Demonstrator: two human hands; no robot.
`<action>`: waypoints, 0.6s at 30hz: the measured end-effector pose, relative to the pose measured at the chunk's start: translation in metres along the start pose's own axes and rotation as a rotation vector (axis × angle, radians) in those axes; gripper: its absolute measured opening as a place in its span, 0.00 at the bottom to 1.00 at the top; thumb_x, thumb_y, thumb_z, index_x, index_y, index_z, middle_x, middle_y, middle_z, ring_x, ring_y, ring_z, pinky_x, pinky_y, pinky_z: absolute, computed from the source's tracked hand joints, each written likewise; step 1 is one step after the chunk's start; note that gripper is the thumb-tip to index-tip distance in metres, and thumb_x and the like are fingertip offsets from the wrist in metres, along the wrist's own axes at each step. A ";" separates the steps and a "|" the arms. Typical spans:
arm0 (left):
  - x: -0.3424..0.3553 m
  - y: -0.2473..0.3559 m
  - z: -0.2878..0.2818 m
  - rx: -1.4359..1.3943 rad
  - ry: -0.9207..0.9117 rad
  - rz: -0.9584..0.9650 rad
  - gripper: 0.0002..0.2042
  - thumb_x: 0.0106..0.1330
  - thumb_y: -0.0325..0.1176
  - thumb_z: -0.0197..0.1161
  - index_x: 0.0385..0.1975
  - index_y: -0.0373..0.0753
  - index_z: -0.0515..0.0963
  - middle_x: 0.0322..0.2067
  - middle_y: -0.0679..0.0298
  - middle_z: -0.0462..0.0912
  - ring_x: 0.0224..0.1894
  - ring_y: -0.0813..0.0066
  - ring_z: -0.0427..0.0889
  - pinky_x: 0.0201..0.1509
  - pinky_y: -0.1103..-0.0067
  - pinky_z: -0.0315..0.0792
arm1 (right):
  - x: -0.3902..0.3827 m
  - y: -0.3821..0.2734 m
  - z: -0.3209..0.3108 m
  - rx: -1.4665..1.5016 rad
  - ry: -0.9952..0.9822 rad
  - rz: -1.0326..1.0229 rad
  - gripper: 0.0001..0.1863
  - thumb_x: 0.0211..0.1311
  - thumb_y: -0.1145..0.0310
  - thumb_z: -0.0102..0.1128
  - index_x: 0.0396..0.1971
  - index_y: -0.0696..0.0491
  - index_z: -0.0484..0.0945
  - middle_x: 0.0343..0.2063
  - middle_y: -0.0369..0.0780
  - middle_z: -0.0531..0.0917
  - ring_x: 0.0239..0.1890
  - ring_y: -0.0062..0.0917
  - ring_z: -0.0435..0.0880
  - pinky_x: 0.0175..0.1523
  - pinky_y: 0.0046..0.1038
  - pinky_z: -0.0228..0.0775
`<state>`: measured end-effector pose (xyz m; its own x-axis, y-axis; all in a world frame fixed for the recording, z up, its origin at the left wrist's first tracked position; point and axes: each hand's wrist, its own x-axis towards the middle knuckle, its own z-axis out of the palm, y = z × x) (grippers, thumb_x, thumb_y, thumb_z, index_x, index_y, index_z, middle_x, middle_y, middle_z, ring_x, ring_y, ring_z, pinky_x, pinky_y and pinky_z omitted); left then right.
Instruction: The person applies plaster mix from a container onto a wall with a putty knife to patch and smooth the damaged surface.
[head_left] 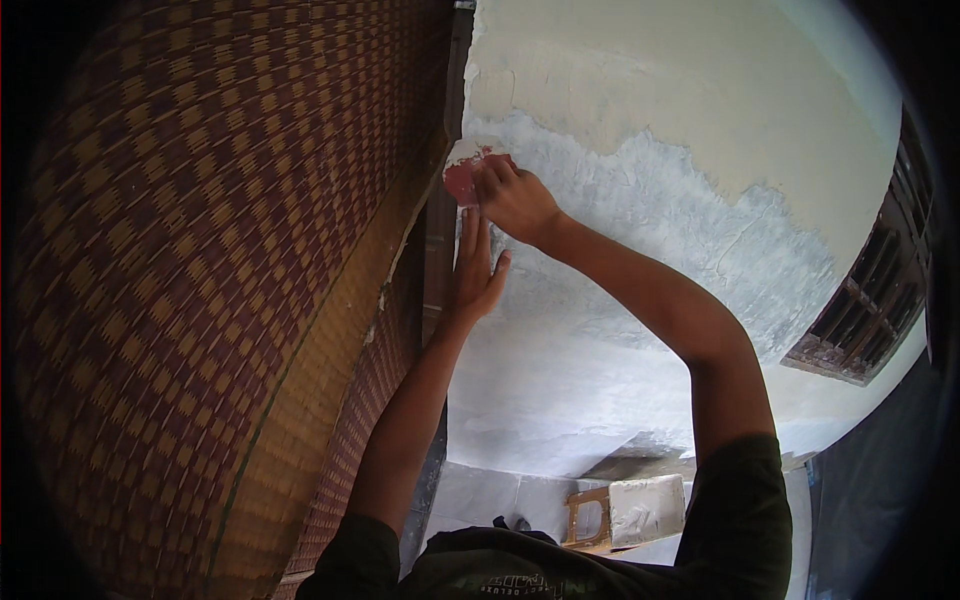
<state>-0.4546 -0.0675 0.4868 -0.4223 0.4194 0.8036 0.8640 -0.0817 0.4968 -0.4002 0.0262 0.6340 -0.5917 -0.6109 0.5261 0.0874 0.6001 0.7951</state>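
My right hand is closed on a red putty spreader smeared with white paste. The spreader lies against the left edge of the wall, beside a dark, narrow upright strip. Just below it, my left hand rests with its fingers stretched up along the wall's edge and the thumb apart, holding nothing. Fresh-looking grey-white coating covers the middle of the wall, with a ragged border against the cream upper part.
A woven brown-and-tan mat hangs close on the left. A dark lattice window or vent is set in the wall at right. Down on the tiled floor stands a wooden stool-like piece with a white-smeared board.
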 end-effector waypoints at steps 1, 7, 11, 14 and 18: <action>-0.003 -0.002 0.002 0.075 -0.006 0.034 0.36 0.76 0.42 0.48 0.74 0.27 0.43 0.77 0.43 0.35 0.79 0.46 0.35 0.80 0.58 0.39 | 0.002 0.000 0.001 0.000 -0.001 0.002 0.22 0.51 0.73 0.61 0.47 0.66 0.79 0.36 0.42 0.81 0.46 0.31 0.82 0.39 0.26 0.82; -0.001 -0.006 0.018 0.210 -0.021 0.074 0.40 0.75 0.47 0.50 0.74 0.26 0.39 0.77 0.42 0.32 0.79 0.45 0.30 0.79 0.52 0.34 | 0.042 0.054 -0.020 -0.121 0.188 0.135 0.06 0.47 0.72 0.63 0.26 0.58 0.82 0.29 0.40 0.79 0.35 0.30 0.81 0.32 0.26 0.79; -0.001 -0.012 0.012 0.307 -0.050 0.068 0.41 0.75 0.47 0.50 0.74 0.25 0.38 0.76 0.40 0.31 0.79 0.44 0.30 0.79 0.53 0.33 | 0.016 0.021 0.005 -0.153 0.004 0.037 0.24 0.50 0.74 0.61 0.48 0.69 0.79 0.31 0.41 0.81 0.38 0.30 0.81 0.33 0.24 0.80; 0.002 -0.018 0.011 0.408 -0.233 -0.047 0.43 0.75 0.49 0.50 0.74 0.24 0.38 0.76 0.38 0.30 0.79 0.42 0.29 0.79 0.53 0.31 | 0.002 -0.010 0.002 0.012 -0.085 -0.074 0.24 0.50 0.73 0.61 0.49 0.67 0.79 0.33 0.42 0.80 0.38 0.31 0.82 0.35 0.25 0.81; 0.000 -0.018 0.017 0.384 -0.108 0.004 0.44 0.75 0.52 0.50 0.73 0.23 0.37 0.75 0.36 0.30 0.78 0.41 0.29 0.79 0.52 0.30 | 0.040 0.018 -0.019 -0.021 0.165 0.069 0.24 0.51 0.71 0.62 0.50 0.64 0.78 0.35 0.40 0.80 0.38 0.30 0.81 0.35 0.25 0.81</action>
<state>-0.4654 -0.0509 0.4722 -0.4056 0.5139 0.7559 0.9137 0.2523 0.3187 -0.4069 0.0030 0.6748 -0.4447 -0.6462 0.6202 0.1406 0.6335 0.7609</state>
